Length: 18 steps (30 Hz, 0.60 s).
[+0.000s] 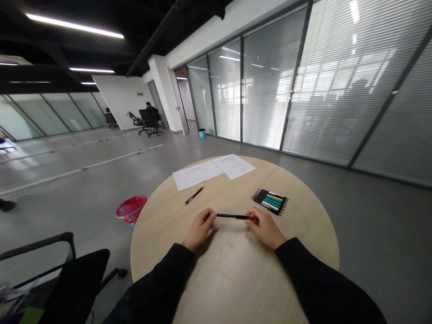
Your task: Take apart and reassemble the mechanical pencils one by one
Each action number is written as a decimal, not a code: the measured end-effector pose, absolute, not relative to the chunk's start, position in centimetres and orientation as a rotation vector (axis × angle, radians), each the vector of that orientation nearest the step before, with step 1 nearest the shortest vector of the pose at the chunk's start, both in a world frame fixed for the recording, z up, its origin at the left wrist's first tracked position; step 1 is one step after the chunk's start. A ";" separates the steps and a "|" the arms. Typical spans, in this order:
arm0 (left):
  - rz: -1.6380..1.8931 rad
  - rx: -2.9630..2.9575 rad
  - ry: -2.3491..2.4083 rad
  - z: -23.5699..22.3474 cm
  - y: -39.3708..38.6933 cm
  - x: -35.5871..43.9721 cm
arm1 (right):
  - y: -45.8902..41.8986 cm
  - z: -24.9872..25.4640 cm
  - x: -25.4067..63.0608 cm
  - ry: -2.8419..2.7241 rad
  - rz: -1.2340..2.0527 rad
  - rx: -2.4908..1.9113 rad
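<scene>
A black pen [232,216] lies level between my two hands, just above or on the tabletop. My left hand [202,225] pinches its left end between thumb and fingers. At the other end, where the clip shows, my right hand [261,225] is closed on the same pen. Beyond my right hand sits a row of several pens [270,201] side by side, with black ends and white, yellow, blue and green middles. A single dark pen [194,196] rests alone past my left hand. All of this is on a round wooden table [216,279].
Two printed paper sheets [216,171] lie at the table's far edge. A red bin [131,208] stands on the floor to the left, near a black chair [67,279]. Farther off are office chairs [148,119] with seated people, a blue bin [201,133] and glass partitions [266,81].
</scene>
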<state>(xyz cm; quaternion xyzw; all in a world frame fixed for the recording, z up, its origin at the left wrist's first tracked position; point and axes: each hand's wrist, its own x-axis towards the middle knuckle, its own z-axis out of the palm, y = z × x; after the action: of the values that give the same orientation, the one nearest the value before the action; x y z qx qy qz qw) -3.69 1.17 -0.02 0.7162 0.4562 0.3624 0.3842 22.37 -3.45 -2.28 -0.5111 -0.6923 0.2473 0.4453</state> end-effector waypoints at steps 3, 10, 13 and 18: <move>0.930 1.792 1.154 -0.1 1.3 -3.7 | -3.5 -2.0 22.4 -1.783 0.548 -1.296; 0.914 1.776 1.151 -0.4 1.4 -3.7 | -3.7 -1.9 22.3 -1.906 0.478 -1.346; 0.920 1.766 1.151 -0.3 1.3 -3.6 | -3.6 -1.9 22.3 -1.934 0.424 -1.359; 0.900 1.771 1.167 0.0 1.1 -3.5 | -3.5 -1.7 22.8 -1.945 0.337 -1.324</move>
<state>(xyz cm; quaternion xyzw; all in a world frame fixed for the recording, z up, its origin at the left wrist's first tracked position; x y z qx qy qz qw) -3.53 1.12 -0.03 0.7022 0.4628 0.3570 0.4066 22.80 -3.52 -1.73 -0.5166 -0.7594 0.1316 0.3730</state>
